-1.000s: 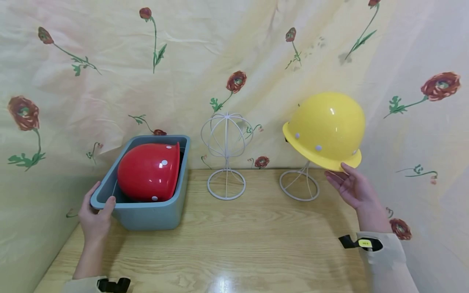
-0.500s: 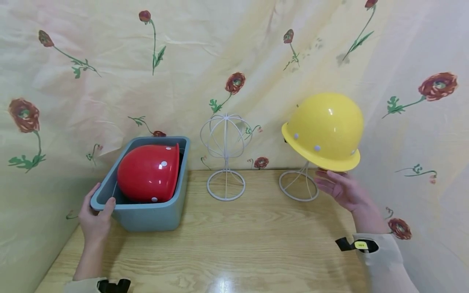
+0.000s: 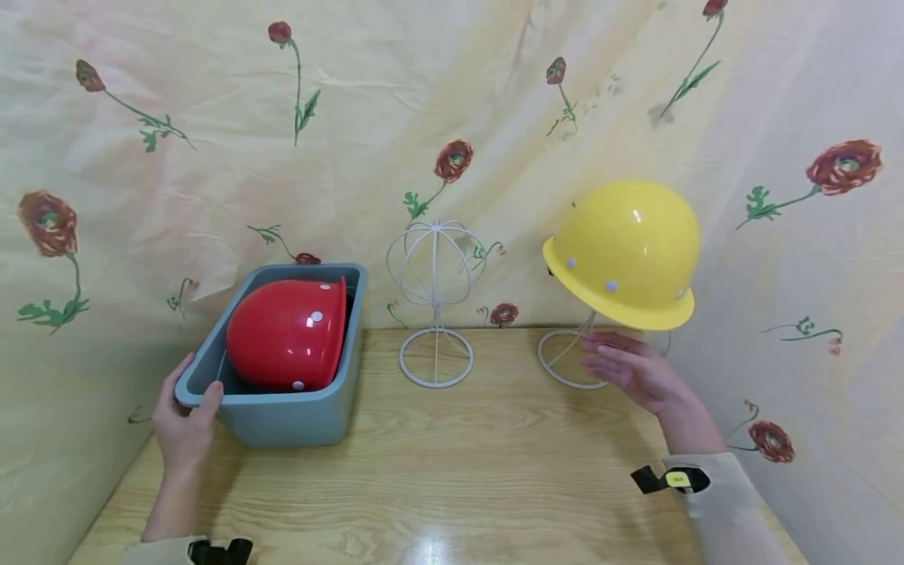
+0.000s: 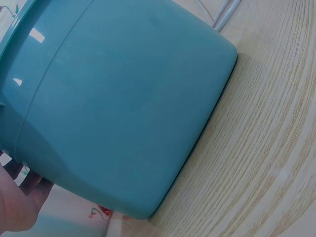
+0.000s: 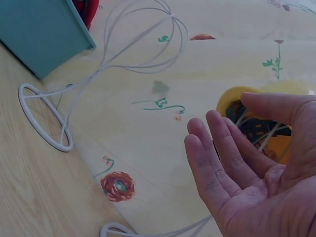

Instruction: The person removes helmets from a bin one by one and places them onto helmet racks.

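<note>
Flowered cloth (image 3: 508,47) backs the bench (image 3: 438,455). At left, the left hand (image 3: 185,420) grips the bin (image 3: 282,420); inside, the red helmet (image 3: 282,333) lies brim rightward. At right, the right hand (image 3: 639,377), empty, fingers extended, is just below the tilted yellow helmet (image 3: 628,251).

In the lower half of the head frame you've got a wood-grain table (image 3: 438,455) carrying a blue-grey bin (image 3: 289,420) left of centre, one white wire stand (image 3: 435,271) mid-frame and a second wire stand (image 3: 541,349) to the right, both on ring bases.
</note>
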`<state>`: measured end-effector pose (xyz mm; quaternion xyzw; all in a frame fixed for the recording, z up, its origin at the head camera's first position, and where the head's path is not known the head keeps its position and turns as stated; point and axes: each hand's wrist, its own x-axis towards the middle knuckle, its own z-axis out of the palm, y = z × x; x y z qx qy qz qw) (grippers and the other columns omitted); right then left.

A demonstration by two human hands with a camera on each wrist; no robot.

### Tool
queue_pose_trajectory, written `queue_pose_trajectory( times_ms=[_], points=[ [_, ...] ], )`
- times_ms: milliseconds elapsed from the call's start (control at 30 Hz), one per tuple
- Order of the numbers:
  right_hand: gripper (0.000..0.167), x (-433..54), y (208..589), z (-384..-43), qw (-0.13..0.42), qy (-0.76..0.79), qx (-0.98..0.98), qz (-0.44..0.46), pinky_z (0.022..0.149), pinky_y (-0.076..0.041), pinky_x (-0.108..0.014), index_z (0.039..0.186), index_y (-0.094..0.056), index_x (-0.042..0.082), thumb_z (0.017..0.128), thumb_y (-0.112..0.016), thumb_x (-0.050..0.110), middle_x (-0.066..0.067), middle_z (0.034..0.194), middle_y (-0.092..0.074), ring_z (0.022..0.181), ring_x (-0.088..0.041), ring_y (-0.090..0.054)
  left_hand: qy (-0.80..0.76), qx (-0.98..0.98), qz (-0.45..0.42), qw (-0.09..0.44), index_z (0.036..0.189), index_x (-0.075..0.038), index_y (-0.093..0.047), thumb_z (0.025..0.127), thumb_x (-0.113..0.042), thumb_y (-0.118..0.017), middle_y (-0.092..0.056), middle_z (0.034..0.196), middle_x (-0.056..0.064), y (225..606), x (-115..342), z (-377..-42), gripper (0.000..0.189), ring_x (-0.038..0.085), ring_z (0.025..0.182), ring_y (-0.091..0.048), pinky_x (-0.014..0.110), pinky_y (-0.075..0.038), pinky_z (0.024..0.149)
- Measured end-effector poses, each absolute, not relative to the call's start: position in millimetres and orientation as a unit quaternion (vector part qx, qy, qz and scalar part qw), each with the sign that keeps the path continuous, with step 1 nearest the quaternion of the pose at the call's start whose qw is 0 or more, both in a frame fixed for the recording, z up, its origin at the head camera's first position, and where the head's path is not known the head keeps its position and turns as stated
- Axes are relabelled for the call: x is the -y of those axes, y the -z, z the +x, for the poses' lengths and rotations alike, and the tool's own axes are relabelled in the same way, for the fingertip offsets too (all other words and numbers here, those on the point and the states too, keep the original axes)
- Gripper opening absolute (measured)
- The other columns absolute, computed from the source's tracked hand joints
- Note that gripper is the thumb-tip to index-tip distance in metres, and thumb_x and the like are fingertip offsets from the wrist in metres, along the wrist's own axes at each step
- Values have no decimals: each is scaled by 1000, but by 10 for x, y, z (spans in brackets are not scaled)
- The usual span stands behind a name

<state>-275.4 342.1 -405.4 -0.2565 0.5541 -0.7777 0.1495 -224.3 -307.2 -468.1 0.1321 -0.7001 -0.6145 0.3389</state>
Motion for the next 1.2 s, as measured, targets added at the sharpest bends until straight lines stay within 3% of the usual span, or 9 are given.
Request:
queue_pose_trajectory(
  times_ms=[433,700,967,1200],
  points=[
    [33,-3145,4133,-2746,126,748,-617,-207,96,-59,-34,124,-66,11,107,-42,-3,1,121,-74,107,-15,-74,652,667,129,338,146,-18,-60,92,-8,-70,-60,133,-9,4692,3069,-2243,56,3,112,-54,3,-45,82],
    [26,-2977,4116,-2694,96,695,-689,-183,96,-58,-31,130,-58,-1,105,-54,3,4,120,-73,107,-13,-74,648,672,127,337,147,-18,-59,93,-9,-70,-60,135,-7,4703,3086,-2256,56,3,113,-54,3,-45,82],
    [42,-2884,4112,-2681,77,645,-738,-185,93,-59,-31,133,-49,-18,101,-62,6,4,117,-73,105,-14,-74,664,659,128,330,147,-16,-59,92,-8,-71,-59,131,-11,4704,3089,-2246,57,3,113,-54,3,-45,82],
    [42,-2769,4104,-2677,64,617,-759,-197,89,-61,-33,131,-52,-20,99,-65,5,0,113,-75,102,-16,-75,652,670,130,331,147,-18,-59,93,-10,-71,-59,135,-8,4680,3078,-2232,56,3,113,-54,3,-45,82]
  ],
)
